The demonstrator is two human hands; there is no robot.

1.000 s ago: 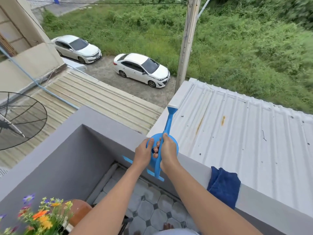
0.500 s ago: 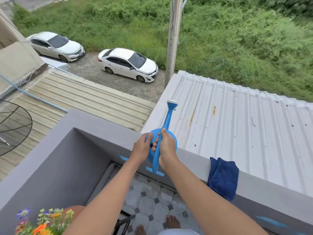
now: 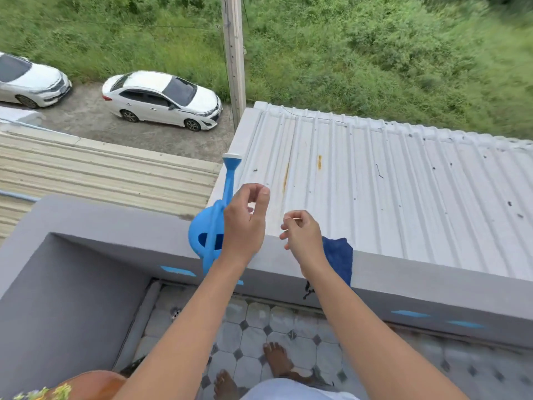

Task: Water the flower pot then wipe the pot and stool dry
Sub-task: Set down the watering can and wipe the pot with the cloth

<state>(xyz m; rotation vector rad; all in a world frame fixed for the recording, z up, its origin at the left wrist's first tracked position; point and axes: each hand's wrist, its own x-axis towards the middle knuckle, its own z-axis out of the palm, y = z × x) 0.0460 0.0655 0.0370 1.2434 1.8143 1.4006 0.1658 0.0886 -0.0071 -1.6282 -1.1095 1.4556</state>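
Watering can (image 3: 212, 230) upright on ledge (image 3: 138, 223); contents unseen; hands off.

— What surrounds the balcony?
— A grey wall (image 3: 115, 223), a floor of pale tiles (image 3: 259, 321), and a ribbed white roof (image 3: 389, 197) just beyond.
— And below?
— Two white cars (image 3: 161, 99) on gravel, a pole (image 3: 234, 53), thick green grass (image 3: 375, 53) in daylight
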